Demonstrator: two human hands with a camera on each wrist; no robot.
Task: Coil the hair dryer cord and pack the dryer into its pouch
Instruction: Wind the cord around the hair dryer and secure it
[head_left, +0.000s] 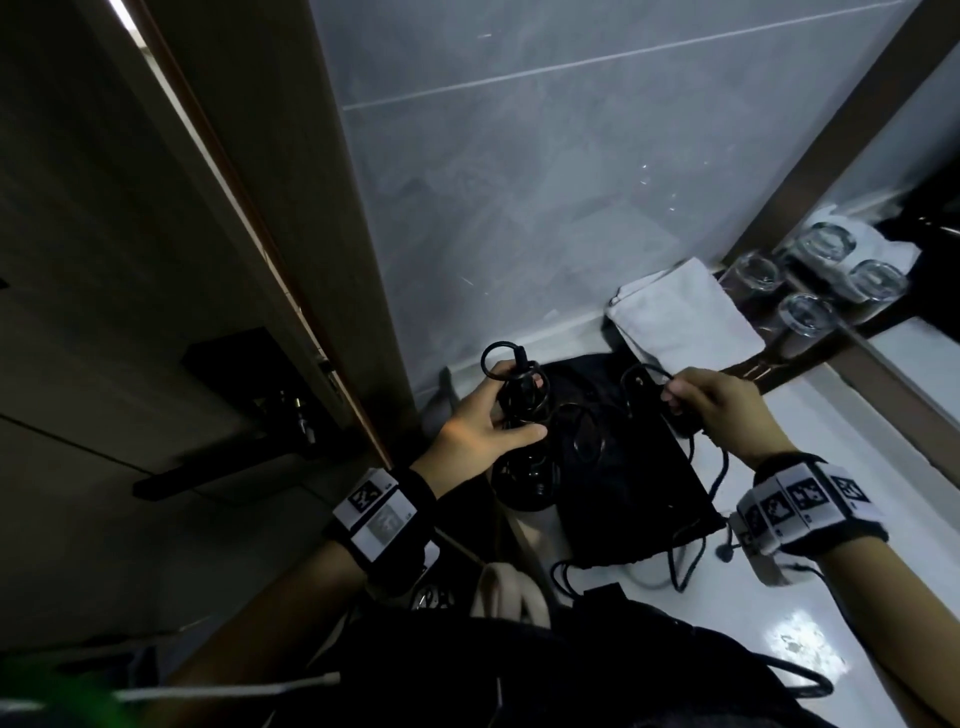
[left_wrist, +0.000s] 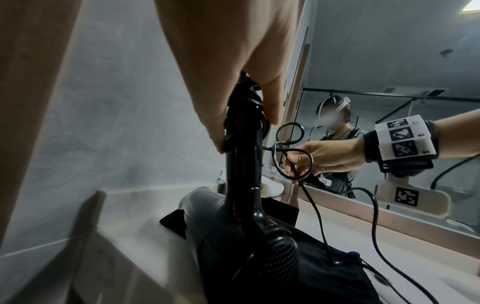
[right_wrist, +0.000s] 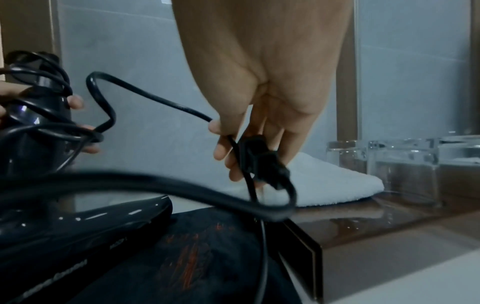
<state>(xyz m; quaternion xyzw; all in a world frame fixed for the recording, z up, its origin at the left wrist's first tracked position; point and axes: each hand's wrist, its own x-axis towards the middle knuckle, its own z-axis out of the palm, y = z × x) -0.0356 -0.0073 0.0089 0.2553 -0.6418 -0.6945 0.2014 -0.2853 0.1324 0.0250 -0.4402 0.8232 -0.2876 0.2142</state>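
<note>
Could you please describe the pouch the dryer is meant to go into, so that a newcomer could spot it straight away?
Start at the glossy white counter below the grey tiled wall. Flat on it, between the two hands, lies the black fabric drawstring pouch, its cords trailing toward the person. The folded white towel behind it is pale, and the glossy black hair dryer resting on its left edge is hard plastic.

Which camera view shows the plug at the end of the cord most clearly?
The right wrist view: the plug hangs close and large from the right hand, which grips it. The head view shows only a dark bit below that hand. In the left wrist view the fingers mostly hide it.
</note>
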